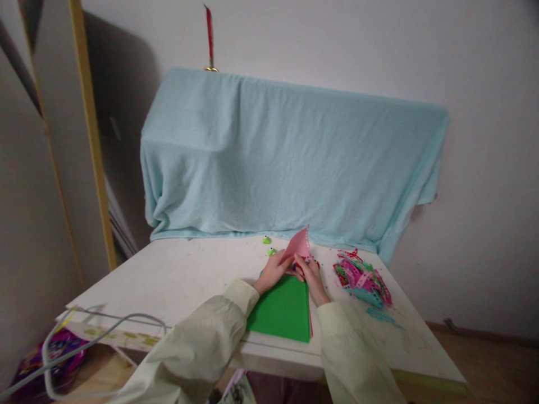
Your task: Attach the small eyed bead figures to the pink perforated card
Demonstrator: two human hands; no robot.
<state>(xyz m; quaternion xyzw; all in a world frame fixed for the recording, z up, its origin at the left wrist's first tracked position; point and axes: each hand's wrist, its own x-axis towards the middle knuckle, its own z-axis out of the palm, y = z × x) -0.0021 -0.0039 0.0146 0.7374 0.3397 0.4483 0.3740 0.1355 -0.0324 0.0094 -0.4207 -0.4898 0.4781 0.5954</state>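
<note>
My left hand [273,273] is closed on a pink sheet of paper [297,246], which stands tilted up with a row of small holes along its right edge. Against the lower part of that sheet, my right hand [310,276] has its fingers curled and pinches it. A small red object [315,262] shows partly behind the right hand; its kind is hidden. Under both hands lies a stack of green paper [280,310], with a thin red edge showing at its right side. Two small green pieces with eye-like spots [266,239] sit just beyond the left hand.
A heap of cut paper strips [364,280] in pink, red, green and blue lies on the right of the white table [181,275]. A light blue cloth [295,163] hangs behind the table. A grey cable [105,325] loops by the near left edge.
</note>
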